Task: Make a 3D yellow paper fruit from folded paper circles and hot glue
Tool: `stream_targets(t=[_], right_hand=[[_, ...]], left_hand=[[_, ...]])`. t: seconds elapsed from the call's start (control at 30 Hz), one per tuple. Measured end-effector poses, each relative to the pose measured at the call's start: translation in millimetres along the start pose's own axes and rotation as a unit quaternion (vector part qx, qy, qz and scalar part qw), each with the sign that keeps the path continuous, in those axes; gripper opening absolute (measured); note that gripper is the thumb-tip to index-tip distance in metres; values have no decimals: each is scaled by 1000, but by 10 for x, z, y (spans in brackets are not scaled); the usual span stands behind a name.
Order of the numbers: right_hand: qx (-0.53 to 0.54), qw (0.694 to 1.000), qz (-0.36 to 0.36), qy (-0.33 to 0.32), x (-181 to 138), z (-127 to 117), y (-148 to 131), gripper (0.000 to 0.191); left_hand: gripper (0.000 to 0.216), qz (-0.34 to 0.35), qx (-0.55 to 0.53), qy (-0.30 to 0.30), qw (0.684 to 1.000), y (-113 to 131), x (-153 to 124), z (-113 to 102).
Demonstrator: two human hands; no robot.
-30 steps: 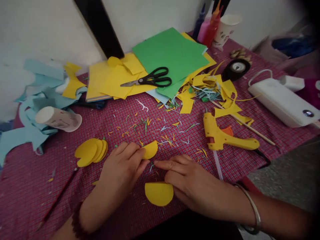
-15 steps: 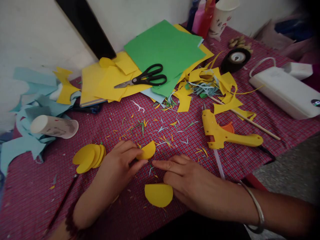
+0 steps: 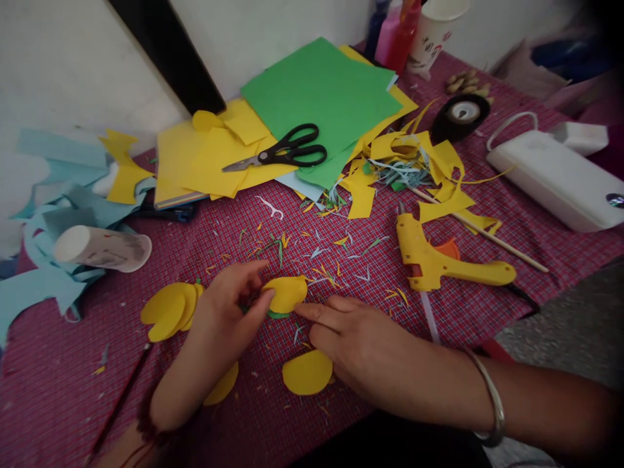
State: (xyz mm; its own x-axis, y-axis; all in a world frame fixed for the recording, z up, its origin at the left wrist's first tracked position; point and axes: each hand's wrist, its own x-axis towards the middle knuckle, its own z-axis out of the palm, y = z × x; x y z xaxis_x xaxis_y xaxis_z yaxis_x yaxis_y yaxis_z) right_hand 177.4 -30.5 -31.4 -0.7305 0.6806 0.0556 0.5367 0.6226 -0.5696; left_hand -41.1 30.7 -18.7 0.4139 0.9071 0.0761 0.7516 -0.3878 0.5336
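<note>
Just in front of my two hands a yellow paper piece (image 3: 287, 294) lies over a bit of green paper (image 3: 279, 315). The thumb of my left hand (image 3: 229, 312) touches its left edge, while the index finger is lifted away from the thumb. My right hand (image 3: 355, 338) rests with fingers stretched out, the index fingertip at the piece's lower right edge. Below it sits another rounded yellow piece (image 3: 307, 372), close to the right hand's curled fingers. A third yellow piece (image 3: 223, 385) is partly hidden beneath my left forearm.
Left of my hand are stacked yellow paper petals (image 3: 168, 309), a thin brush (image 3: 121, 396) and a tipped paper cup (image 3: 104, 248). A yellow glue gun (image 3: 429, 257) lies right. Scissors (image 3: 283, 151) rest on coloured paper (image 3: 316, 84). Paper scraps (image 3: 322, 253) litter the checked cloth.
The yellow piece in my left hand has turned from a folded, raised position to lying flatter, with green showing beneath. My left index finger has lifted off it. A yellow piece under my left forearm now shows.
</note>
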Motion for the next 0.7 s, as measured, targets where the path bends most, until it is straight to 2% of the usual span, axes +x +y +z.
stream_targets(t=[0.07, 0.13, 0.27, 0.43, 0.7], right_hand=[[-4, 1000, 3, 3, 0, 1, 0, 11], [-7, 1000, 7, 2, -3, -2, -2, 11], [-6, 1000, 3, 3, 2, -18, -11, 10], [-15, 1000, 10, 7, 7, -6, -21, 10], [-22, 1000, -3, 11, -8, 54, 3, 11]], left_hand=[[42, -37, -5, 23, 999, -19, 0, 21], [45, -58, -15, 28, 998, -15, 8, 33], [41, -87, -82, 18, 993, 34, 38, 42], [37, -129, -202, -3, 971, 34, 84, 41], [37, -130, -249, 3, 960, -14, 186, 38]])
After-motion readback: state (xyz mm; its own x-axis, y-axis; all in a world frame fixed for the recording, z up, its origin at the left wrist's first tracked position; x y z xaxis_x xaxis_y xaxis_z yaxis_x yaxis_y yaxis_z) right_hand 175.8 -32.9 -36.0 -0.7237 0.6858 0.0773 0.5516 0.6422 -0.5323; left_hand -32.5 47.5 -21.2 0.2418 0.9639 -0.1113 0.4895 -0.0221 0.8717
